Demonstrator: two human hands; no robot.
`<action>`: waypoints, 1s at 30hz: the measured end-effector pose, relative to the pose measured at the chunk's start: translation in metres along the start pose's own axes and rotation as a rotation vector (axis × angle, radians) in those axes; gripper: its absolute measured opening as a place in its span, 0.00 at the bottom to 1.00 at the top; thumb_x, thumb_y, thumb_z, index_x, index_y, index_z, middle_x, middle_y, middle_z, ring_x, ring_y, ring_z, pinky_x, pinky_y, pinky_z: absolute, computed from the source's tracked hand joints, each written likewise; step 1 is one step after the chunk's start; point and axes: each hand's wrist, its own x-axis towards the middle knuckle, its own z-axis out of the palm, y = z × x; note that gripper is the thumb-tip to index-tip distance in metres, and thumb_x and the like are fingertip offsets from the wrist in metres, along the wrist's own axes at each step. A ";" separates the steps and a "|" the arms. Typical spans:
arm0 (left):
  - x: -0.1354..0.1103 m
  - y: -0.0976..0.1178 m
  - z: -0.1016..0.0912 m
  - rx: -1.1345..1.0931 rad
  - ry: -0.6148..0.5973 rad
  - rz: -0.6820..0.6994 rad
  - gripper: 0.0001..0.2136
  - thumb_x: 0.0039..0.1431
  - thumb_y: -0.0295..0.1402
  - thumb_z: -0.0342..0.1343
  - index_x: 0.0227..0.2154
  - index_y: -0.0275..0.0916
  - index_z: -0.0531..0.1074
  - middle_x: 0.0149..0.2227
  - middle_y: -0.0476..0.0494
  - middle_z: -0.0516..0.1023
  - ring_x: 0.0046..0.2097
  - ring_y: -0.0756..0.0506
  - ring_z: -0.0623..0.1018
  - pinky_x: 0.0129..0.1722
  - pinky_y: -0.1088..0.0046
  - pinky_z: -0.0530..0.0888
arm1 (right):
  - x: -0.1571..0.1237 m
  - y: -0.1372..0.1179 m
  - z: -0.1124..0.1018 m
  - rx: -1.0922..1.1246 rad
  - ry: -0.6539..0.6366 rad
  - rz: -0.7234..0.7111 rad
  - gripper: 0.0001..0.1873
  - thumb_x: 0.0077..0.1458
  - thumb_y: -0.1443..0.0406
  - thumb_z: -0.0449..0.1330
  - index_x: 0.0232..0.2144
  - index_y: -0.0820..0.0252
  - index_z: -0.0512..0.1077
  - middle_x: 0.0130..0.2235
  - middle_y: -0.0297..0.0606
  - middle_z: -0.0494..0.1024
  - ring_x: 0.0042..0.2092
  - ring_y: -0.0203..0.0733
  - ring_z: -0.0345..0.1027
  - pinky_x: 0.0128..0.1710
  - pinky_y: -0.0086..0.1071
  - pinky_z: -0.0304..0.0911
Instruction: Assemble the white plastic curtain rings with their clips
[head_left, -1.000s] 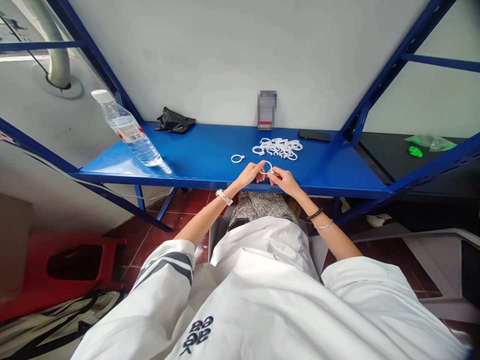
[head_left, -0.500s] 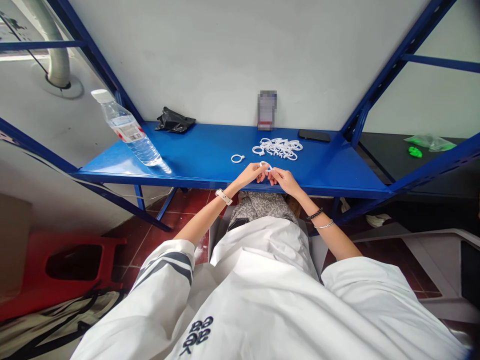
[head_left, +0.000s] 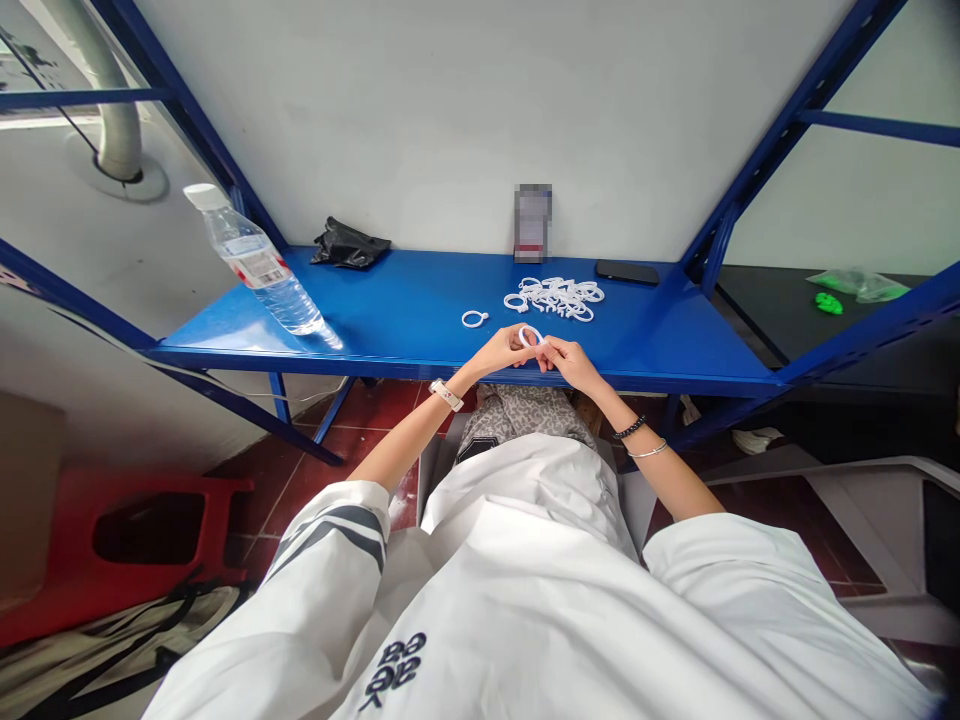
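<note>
Between my two hands, over the front edge of the blue table, is a white plastic ring. My left hand grips the ring's left side with thumb and fingers. My right hand pinches its right end, and the fingertips hide that part. Just beyond my hands lies a pile of similar white rings. One single white ring lies apart on the table, left of the pile, with a small knob at its right side.
A water bottle stands at the table's left. At the back are a black plastic bag, a pixelated upright object against the wall and a dark phone. Blue metal posts frame the sides. A red stool is at lower left.
The ring in my hands has turned, so more of its loop shows above my fingers. My left fingers have shifted slightly around it. The rings on the table lie as before.
</note>
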 end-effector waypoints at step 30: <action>0.002 -0.006 -0.001 0.033 -0.045 0.046 0.16 0.61 0.46 0.55 0.36 0.36 0.67 0.23 0.51 0.69 0.24 0.54 0.68 0.25 0.79 0.65 | 0.000 0.007 0.001 -0.085 -0.004 0.006 0.31 0.64 0.42 0.44 0.28 0.59 0.71 0.25 0.37 0.76 0.28 0.39 0.67 0.33 0.31 0.60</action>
